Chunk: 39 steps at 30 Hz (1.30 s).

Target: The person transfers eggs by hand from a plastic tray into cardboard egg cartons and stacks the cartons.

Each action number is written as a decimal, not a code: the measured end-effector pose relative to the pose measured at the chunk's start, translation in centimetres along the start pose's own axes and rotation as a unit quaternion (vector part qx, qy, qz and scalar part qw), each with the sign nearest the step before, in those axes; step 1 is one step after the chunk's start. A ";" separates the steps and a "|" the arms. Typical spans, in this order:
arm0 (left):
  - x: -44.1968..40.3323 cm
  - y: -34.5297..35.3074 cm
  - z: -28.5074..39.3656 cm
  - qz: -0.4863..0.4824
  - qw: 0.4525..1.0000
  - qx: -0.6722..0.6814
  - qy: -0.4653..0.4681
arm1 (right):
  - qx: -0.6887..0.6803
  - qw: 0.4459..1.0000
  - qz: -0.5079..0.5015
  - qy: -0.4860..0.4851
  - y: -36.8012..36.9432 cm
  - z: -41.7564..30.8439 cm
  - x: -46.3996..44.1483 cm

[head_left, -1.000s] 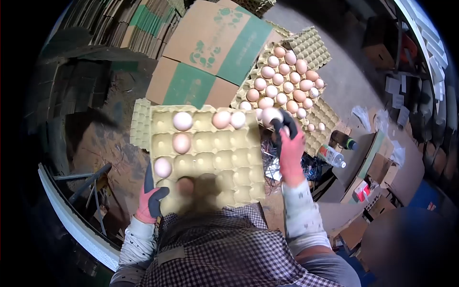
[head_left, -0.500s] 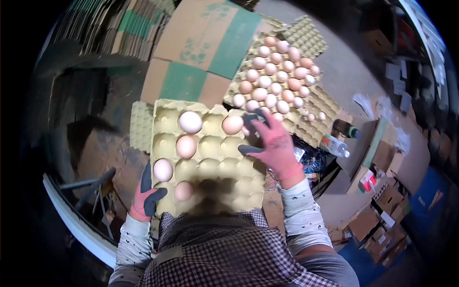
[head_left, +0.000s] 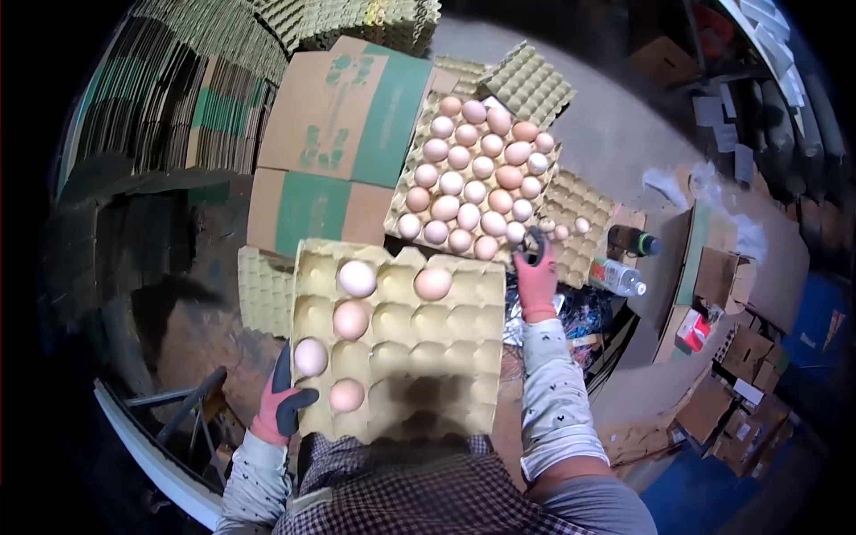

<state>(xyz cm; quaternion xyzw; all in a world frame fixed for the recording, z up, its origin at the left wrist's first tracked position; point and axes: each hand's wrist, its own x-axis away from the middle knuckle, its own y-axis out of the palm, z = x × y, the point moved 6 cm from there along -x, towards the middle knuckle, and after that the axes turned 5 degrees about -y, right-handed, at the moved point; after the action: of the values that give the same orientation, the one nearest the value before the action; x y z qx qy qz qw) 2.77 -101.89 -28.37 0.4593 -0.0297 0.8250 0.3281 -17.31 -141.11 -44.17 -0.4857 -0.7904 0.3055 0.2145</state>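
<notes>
My left hand, in a pink glove with dark fingertips, is closed on the left edge of a pulp egg tray, thumb on top and fingers beneath. Five brown and pinkish eggs sit scattered in this tray, among them one egg near my left thumb. At the near right corner of a tray packed with eggs is my gloved right hand. Its thumb and fingers are curved but apart, close beside a pale egg. Whether they touch that egg I cannot tell.
A brown-and-green cardboard box lies beyond my tray. Flattened cartons stand at the far left. Right of the full tray are another tray with a few eggs, a dark bottle and a clear bottle.
My right hand has moved away from the tray my left hand holds, to the full tray's near corner. The view has shifted, and the held tray appears lower with its eggs in the same cells.
</notes>
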 end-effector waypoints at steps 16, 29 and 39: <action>-2.2 -0.6 -0.2 -0.009 0.996 -0.093 -0.004 | -0.210 0.973 0.020 0.092 -4.1 -3.1 3.4; -11.3 6.0 2.9 -0.084 0.994 0.061 -0.027 | -0.158 0.976 -0.075 0.127 -8.2 -6.1 4.8; -25.5 10.0 6.4 0.092 0.867 -0.473 0.126 | 0.126 0.981 -0.117 0.089 -0.3 3.7 -8.2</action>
<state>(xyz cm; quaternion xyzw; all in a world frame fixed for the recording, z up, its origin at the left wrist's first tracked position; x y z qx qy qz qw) 11.03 -125.08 -42.00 0.1370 -0.4169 0.7894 0.4293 -16.32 -149.65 -46.99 -0.3843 -0.7744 0.3317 0.3775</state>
